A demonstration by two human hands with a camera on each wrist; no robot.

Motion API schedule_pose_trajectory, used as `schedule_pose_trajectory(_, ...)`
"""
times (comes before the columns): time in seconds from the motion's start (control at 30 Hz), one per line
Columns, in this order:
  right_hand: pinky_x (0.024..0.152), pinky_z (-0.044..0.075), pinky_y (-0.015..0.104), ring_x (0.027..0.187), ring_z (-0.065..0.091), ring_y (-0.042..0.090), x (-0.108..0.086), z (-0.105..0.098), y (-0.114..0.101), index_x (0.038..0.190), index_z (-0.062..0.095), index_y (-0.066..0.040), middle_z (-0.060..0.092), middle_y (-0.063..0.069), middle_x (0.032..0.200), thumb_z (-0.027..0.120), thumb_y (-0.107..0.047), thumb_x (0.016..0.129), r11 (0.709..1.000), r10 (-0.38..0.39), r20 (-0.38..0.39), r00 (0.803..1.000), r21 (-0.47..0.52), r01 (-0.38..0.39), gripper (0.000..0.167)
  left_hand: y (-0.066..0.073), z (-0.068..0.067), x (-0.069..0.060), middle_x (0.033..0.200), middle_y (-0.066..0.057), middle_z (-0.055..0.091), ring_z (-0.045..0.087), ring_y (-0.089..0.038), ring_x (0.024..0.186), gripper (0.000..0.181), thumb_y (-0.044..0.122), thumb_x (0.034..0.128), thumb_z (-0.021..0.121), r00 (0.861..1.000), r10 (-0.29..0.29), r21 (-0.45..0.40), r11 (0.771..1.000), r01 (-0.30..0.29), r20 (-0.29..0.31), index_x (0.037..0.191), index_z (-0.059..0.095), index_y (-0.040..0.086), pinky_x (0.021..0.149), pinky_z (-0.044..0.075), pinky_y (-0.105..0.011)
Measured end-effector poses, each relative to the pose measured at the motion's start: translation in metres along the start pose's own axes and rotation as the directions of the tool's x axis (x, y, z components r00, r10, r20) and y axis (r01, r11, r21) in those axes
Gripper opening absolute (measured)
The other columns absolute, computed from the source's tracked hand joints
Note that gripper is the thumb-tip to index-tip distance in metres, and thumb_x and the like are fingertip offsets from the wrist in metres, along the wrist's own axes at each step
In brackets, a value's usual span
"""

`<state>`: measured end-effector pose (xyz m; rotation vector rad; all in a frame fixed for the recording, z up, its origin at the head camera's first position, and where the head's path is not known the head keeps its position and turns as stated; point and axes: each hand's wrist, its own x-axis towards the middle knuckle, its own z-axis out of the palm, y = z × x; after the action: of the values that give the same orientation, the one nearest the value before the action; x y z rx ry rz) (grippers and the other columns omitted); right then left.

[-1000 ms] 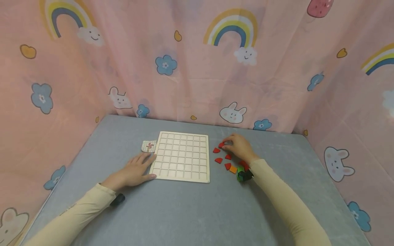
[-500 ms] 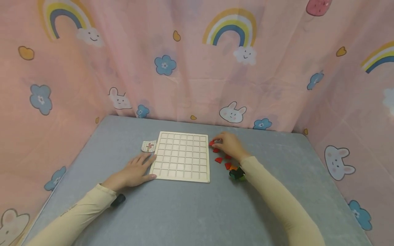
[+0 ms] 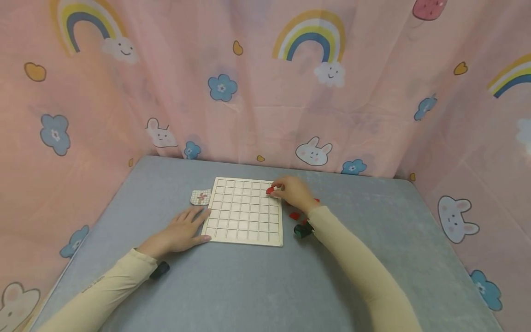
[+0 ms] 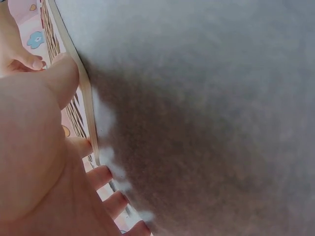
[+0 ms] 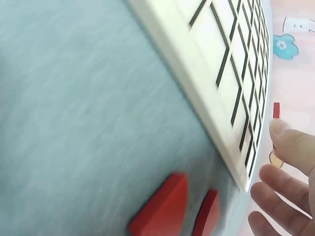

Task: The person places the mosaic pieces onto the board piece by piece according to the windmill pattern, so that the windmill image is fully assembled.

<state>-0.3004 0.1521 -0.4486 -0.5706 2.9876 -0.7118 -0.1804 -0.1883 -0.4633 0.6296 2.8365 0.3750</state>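
The pale gridded board [image 3: 244, 212] lies on the grey table. My left hand [image 3: 176, 234] rests at its left edge, fingers spread, thumb and index touching the border; the left wrist view shows the left hand [image 4: 54, 152] along the board's side. Over the board's upper right, my right hand [image 3: 294, 193] pinches a red piece [image 3: 270, 190] between thumb and finger. In the right wrist view the right hand [image 5: 293, 182] holds that red piece [image 5: 276, 110] on edge, and two loose red pieces, one of them nearer [image 5: 162, 211], lie beside the board.
A small printed card [image 3: 201, 197] lies left of the board. Red pieces, one plainly visible [image 3: 294, 216], sit right of the board, partly hidden by my right hand and sleeve. A dark object [image 3: 303, 230] is at the right wrist. A patterned pink curtain [image 3: 265, 124] stands behind the table.
My right hand has moved left from the loose pieces to above the board's upper right, carrying a red piece. The left hand has stayed in place.
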Motion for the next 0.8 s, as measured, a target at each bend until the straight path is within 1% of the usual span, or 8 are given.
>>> schedule_pose_trajectory(0.2, 0.083, 0.054, 0.035, 0.094, 0.063, 0.019, 0.007, 0.006, -0.012, 0.114, 0.074, -0.019, 0.070, 0.003, 0.107, 0.071, -0.031, 0.093, 0.999, 0.022, 0.025, 0.999, 0.043, -0.023, 0.024, 0.001, -0.002, -0.001, 0.161, -0.024, 0.023, 0.023, -0.051, 0.147, 0.077, 0.046, 0.0980, 0.056, 1.000, -0.004, 0.001, 1.000, 0.004, -0.001, 0.156, 0.026, 0.006, 0.113, 0.024, -0.069)
schedule_pose_trajectory(0.3, 0.083, 0.053, 0.034, 0.094, 0.062, 0.018, 0.011, 0.009, -0.016, 0.115, 0.074, -0.019, 0.070, 0.003, 0.106, 0.072, -0.033, 0.091, 0.998, 0.013, 0.038, 0.999, 0.053, -0.015, 0.027, 0.002, -0.002, -0.002, 0.161, -0.023, 0.022, 0.023, -0.051, 0.147, 0.077, 0.047, 0.0980, 0.056, 1.000, -0.003, 0.006, 1.000, 0.003, 0.002, 0.156, 0.026, 0.006, 0.114, 0.024, -0.069)
schedule_pose_trajectory(0.5, 0.086, 0.054, 0.036, 0.097, 0.064, 0.019, 0.017, 0.014, -0.023, 0.118, 0.073, -0.017, 0.071, 0.004, 0.109, 0.071, -0.032, 0.093, 0.998, -0.015, 0.060, 0.998, 0.068, 0.011, 0.029, 0.000, 0.001, -0.001, 0.161, -0.023, 0.022, 0.023, -0.051, 0.147, 0.078, 0.047, 0.0979, 0.056, 1.000, -0.001, 0.010, 1.000, 0.001, 0.001, 0.157, 0.025, 0.006, 0.113, 0.024, -0.069)
schedule_pose_trajectory(0.7, 0.087, 0.054, 0.037, 0.096, 0.066, 0.020, 0.023, 0.017, -0.027, 0.119, 0.073, -0.015, 0.072, 0.006, 0.108, 0.071, -0.029, 0.093, 0.995, -0.060, 0.049, 0.997, 0.077, 0.056, 0.029, -0.002, 0.003, 0.001, 0.162, -0.023, 0.020, 0.020, -0.050, 0.148, 0.079, 0.048, 0.0978, 0.056, 1.000, -0.006, 0.006, 1.000, 0.006, 0.007, 0.157, 0.024, 0.007, 0.114, 0.023, -0.070)
schedule_pose_trajectory(0.8, 0.086, 0.054, 0.037, 0.095, 0.065, 0.019, 0.024, 0.020, -0.029, 0.118, 0.073, -0.016, 0.072, 0.005, 0.107, 0.071, -0.029, 0.092, 0.995, -0.055, 0.047, 0.997, 0.087, 0.051, 0.030, -0.003, 0.005, 0.001, 0.161, -0.023, 0.021, 0.020, -0.051, 0.147, 0.079, 0.049, 0.0975, 0.056, 1.000, 0.002, 0.001, 1.000, -0.002, 0.000, 0.157, 0.024, 0.007, 0.113, 0.022, -0.070)
